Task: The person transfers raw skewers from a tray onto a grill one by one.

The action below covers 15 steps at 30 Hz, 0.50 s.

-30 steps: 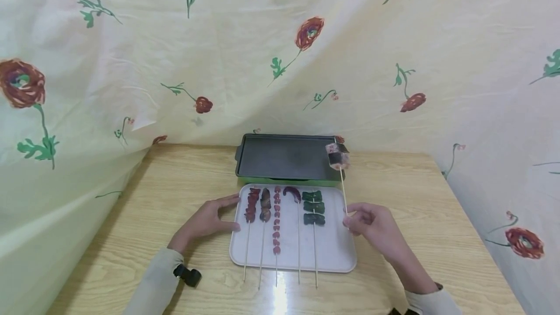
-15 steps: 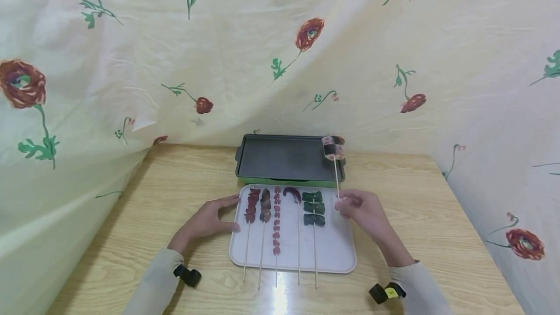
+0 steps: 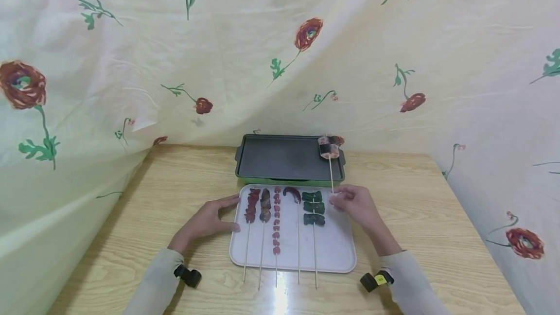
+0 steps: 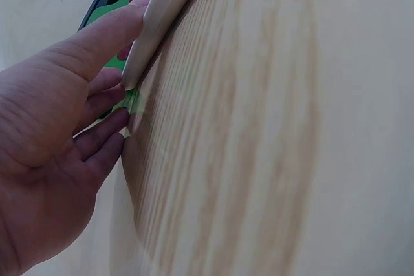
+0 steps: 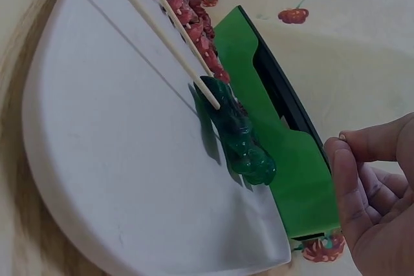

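My right hand pinches a thin wooden skewer between thumb and fingertips. Pinkish chunks with dark bands sit at its far end, overlapping the right side of a black griddle in the head view. In the right wrist view only the stick's butt end shows at the fingertips. My left hand rests at the left edge of a white tray, thumb and fingers spread. Its thumb touches the tray rim in the left wrist view.
Several skewers lie on the tray, sticks over its front edge: red meat, brown pieces, small pink pieces, a dark purple curved piece and green pieces. The griddle's green base stands behind. Flowered cloth hangs around the table.
My right hand has moved left and a little forward with the skewer, bringing the chunks over the griddle's right side. My left hand stays at the tray's edge.
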Available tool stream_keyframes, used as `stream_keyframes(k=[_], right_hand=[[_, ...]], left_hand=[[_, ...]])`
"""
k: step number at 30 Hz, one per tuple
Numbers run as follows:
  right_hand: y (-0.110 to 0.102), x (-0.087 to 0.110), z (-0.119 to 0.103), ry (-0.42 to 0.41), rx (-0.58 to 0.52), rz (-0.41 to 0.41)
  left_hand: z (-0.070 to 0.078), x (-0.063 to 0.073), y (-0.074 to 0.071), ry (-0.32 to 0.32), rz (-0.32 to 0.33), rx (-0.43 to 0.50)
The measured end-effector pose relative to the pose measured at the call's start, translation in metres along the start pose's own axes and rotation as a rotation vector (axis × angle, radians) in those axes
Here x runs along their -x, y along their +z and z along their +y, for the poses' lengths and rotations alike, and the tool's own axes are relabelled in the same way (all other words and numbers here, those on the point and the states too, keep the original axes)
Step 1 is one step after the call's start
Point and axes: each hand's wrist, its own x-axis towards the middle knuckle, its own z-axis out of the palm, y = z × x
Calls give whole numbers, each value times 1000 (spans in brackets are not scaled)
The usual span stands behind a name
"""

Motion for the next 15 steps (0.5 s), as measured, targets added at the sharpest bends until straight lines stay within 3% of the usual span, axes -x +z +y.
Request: stream_keyframes(k=[15], right_hand=[[3, -7, 3, 58, 36, -30]], left_hand=[[1, 0, 1, 1, 3, -1]])
